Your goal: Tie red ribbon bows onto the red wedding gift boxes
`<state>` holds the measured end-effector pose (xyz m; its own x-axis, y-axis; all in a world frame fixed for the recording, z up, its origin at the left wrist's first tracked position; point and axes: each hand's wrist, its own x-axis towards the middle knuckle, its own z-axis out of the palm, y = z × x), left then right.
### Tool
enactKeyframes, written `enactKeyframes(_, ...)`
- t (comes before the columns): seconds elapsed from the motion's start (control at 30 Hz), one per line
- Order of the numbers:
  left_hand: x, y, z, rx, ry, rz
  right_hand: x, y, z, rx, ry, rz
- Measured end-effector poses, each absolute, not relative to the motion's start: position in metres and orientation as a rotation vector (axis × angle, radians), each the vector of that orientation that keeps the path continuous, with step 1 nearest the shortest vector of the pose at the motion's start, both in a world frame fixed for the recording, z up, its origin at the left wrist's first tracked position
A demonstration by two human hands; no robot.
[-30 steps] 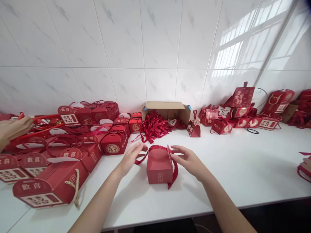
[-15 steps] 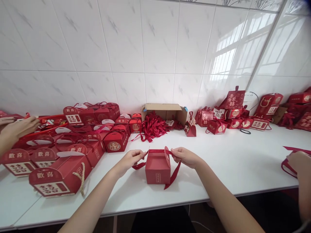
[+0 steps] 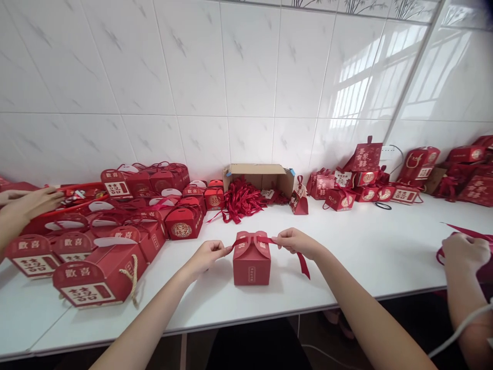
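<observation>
A small red gift box [image 3: 251, 264] stands on the white table [image 3: 358, 257] in front of me, its top flaps closed. A red ribbon [image 3: 302, 262] runs across its top. My left hand [image 3: 207, 254] pinches the ribbon's left end just left of the box. My right hand [image 3: 296, 241] pinches the ribbon on the right, and the loose tail hangs down past the box's right side. The ribbon is stretched between both hands.
Many red handled gift boxes [image 3: 96, 277] crowd the left side. An open cardboard box [image 3: 258, 177] spilling red ribbons sits by the tiled wall. More red boxes [image 3: 365, 180] stand at the back right. Other people's hands work at the far left [image 3: 26, 205] and far right [image 3: 464, 254].
The box's top flaps went from open to closed. My hands drew the ribbon out sideways across the top. The view shifted slightly, and the person's hand at right came further in.
</observation>
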<state>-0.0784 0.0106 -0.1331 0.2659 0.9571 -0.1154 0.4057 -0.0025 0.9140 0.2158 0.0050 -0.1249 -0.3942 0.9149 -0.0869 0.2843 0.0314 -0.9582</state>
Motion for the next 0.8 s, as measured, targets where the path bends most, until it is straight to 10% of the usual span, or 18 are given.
enactKeyframes(0.63,-0.091,-0.021,-0.123,1.827,1.529,1.125,0.223,-0.02,-0.145,-1.432,-1.387,0.705)
enactKeyframes(0.8,-0.087,-0.055,-0.134,1.916,1.359,0.699,0.218,-0.054,-0.146,-1.372,-1.537,0.93)
